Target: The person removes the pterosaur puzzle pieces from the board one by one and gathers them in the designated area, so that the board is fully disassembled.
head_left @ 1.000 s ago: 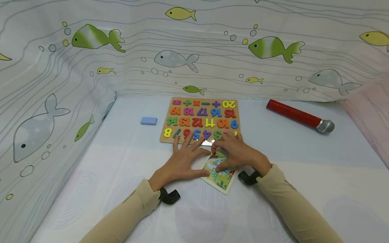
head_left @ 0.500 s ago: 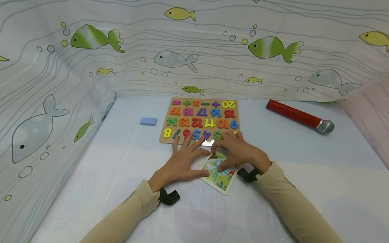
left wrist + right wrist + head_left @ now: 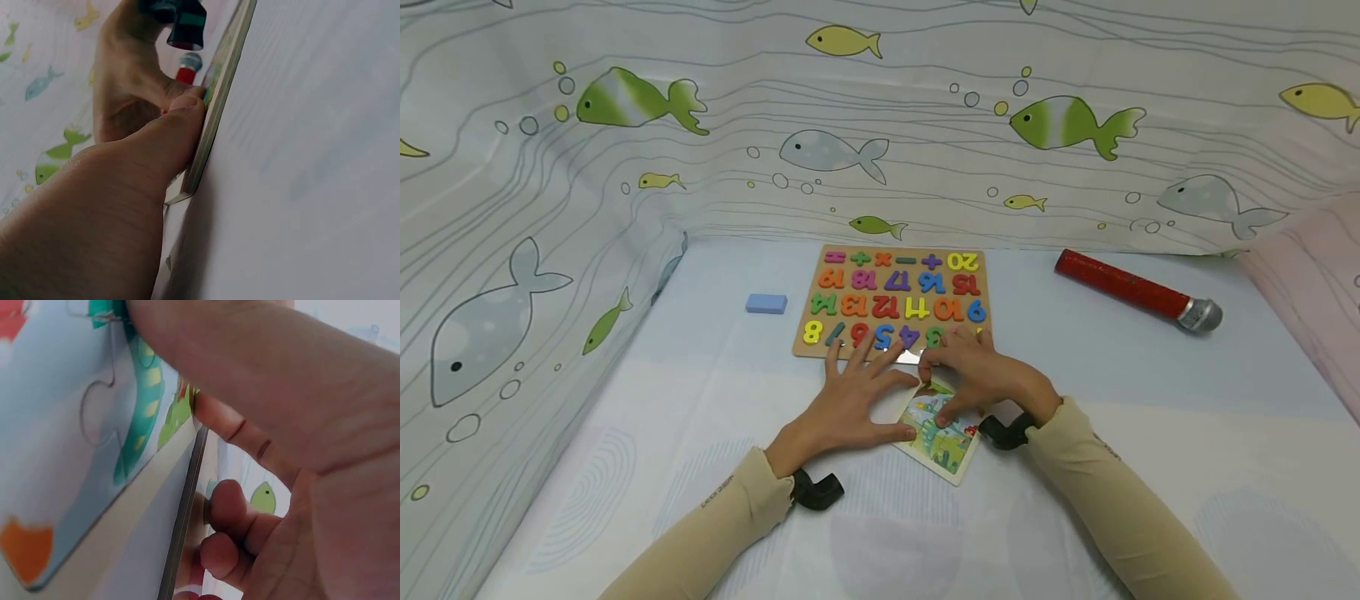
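Observation:
A small jigsaw puzzle with a dinosaur picture and a pale frame lies at an angle on the white cloth. My left hand is spread at its left side, thumb on the frame edge and index tip near the far corner. In the left wrist view that thumb presses the edge of the puzzle. My right hand grips the puzzle from the right, thumb on the picture and bent index fingertip at the far edge. The right wrist view shows piece outlines beside the thumb; its fingertip contact is partly cut off.
Beyond the hands lies a wooden number board with colourful numerals and signs, upside down to me. A blue block lies to its left and a red microphone to the right. Fish-printed cloth rises behind.
The right thumb has shifted slightly across the puzzle's picture over the past second. The left hand and the puzzle stay in place; the head view tilts slightly.

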The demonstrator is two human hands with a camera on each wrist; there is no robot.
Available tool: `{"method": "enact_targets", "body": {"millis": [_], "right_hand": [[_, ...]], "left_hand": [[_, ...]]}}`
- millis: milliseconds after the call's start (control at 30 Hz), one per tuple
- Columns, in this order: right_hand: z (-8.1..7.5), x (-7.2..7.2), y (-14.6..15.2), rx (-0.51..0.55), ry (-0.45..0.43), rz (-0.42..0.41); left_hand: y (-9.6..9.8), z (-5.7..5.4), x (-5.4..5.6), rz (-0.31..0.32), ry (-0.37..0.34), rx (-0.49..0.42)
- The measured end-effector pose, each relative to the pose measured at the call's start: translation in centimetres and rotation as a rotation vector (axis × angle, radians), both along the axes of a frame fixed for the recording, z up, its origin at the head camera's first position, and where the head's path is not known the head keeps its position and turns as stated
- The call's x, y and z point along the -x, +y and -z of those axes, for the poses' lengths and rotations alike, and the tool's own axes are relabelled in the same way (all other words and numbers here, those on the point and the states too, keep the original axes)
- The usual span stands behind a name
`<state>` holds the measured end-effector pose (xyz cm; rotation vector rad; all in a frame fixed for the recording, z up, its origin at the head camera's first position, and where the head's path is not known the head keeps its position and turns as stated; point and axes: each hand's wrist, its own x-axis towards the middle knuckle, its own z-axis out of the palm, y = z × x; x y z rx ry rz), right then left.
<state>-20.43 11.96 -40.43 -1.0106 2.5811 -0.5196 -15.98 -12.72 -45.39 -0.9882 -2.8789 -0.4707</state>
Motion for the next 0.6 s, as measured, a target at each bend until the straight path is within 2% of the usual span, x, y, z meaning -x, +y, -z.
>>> {"method": "enact_targets", "body": {"millis": [433, 600], "right_hand": [[0.21, -0.24, 0.42, 0.017, -0.002, 0.015], [0.78, -0.57, 0.81, 0.080, -0.019, 0.032]], "left_hand": [[0.20, 0.03, 0.06, 0.001, 0.011, 0.007], [0.15, -0.07, -0.02, -0.005, 0.000, 0.013]]}}
